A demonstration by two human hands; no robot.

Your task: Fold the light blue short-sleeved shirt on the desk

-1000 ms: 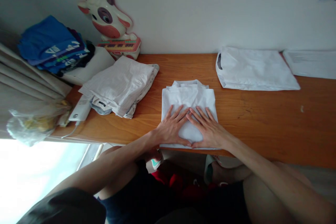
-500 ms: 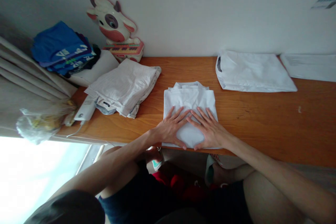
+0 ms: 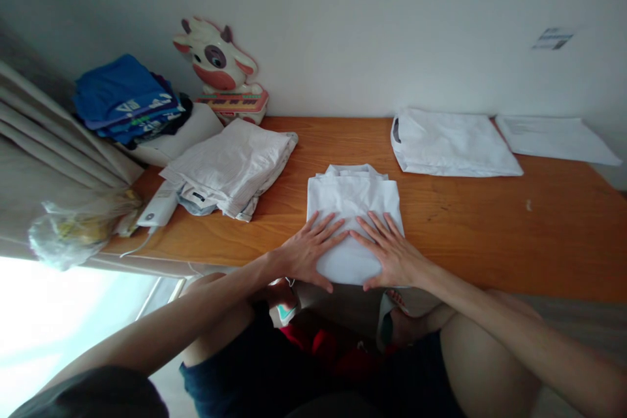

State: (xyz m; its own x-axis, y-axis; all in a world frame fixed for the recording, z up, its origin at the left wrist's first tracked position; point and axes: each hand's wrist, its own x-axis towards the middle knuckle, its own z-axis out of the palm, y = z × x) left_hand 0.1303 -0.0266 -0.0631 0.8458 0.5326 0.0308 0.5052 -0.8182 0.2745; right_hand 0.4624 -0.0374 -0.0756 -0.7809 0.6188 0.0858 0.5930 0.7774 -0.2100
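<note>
The folded white shirt point(image 3: 353, 209) lies on the wooden bench point(image 3: 465, 228), at its near edge, and its lower end hangs a little over this edge. The left hand point(image 3: 306, 249) lies flat on the lower left part of the shirt, the fingers spread and nothing grasped. The right hand point(image 3: 389, 249) lies flat on the lower right part in the same way, open, only pressing the cloth. The two hands are near each other but apart, and they hide the shirt's lower corners.

Left of the shirt lies a folded striped garment point(image 3: 230, 166), and further left a white device point(image 3: 157, 206) with a cable; what it is I cannot tell. Beyond the striped garment stands a cow-shaped toy point(image 3: 218, 65) against the wall, beside a pile of blue clothes point(image 3: 125, 98). Right of the shirt lies a white bag point(image 3: 453, 144), and past it a white sheet point(image 3: 553, 132). A clear plastic bag point(image 3: 73, 225) at the bench's left end is blurred.
</note>
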